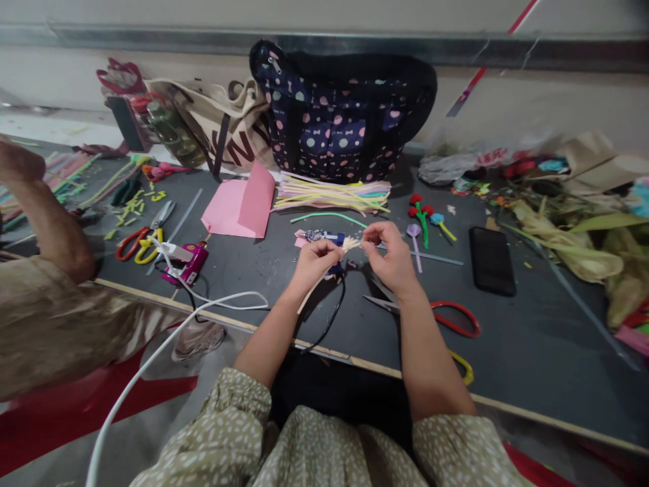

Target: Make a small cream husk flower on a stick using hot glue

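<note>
My left hand (318, 262) is closed on a cream pipe-cleaner piece (351, 243), whose fanned, tufted end points right while a long stem runs down below the palm. At the tip of that tuft, my right hand (389, 253) pinches with thumb and forefinger; what lies between them is too small to make out. Behind my left hand lies a dark blue glue gun (329, 237), partly hidden, its black cord trailing to the table edge. Red-handled scissors (455, 319) lie partly under my right forearm. Finished pipe-cleaner flowers (420, 220) rest to the right.
Pastel pipe cleaners (332, 195) lie before a patterned dark bag (345, 111). Pink paper (230, 206), a purple glue gun (190, 264) and more scissors (147, 240) are at left, beside another person's arm (55, 210). A white cable (152, 368) crosses the front edge. A phone (491, 260) lies right.
</note>
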{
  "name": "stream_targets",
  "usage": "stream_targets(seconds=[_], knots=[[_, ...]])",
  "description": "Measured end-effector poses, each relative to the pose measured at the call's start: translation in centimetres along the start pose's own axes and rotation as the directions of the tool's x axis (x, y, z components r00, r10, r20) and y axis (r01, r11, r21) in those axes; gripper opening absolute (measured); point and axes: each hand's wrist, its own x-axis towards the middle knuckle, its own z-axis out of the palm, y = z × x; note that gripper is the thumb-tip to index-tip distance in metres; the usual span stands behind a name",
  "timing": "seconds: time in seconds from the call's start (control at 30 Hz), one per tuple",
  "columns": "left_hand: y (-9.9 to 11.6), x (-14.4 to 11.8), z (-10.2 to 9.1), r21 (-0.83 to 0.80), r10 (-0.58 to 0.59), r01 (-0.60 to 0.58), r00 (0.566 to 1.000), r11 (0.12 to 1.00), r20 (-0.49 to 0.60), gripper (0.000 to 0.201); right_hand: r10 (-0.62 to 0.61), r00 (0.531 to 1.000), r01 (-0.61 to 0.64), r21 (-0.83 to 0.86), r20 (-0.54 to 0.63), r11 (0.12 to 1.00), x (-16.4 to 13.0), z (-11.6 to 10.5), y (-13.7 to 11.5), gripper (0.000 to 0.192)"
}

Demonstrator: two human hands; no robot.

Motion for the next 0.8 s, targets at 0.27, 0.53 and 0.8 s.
stream_targets(seconds=[0.27,0.53,0.8], knots=[[-0.06,-0.03,0.0,0.015,0.003,-0.004,1.0,1.0,0.018,0.011,0.012,1.0,-0.012,0.006,0.016,1.0,0.02,0.04,0.11,0.017],[0.0,-0.13,-0.02,0.039,0.015,-0.017,0.999,0.999,0.036,0.012,0.021,1.0,-0.021,0.006,0.02,1.0,-0.03,0.1,0.12,0.015],[0.03,-0.18,0.02,0.028,0.014,-0.015,0.999,0.999,0.037,0.014,0.022,1.0,-0.022,0.008,-0.013,1.0,0.0,0.24,0.07,0.013]])
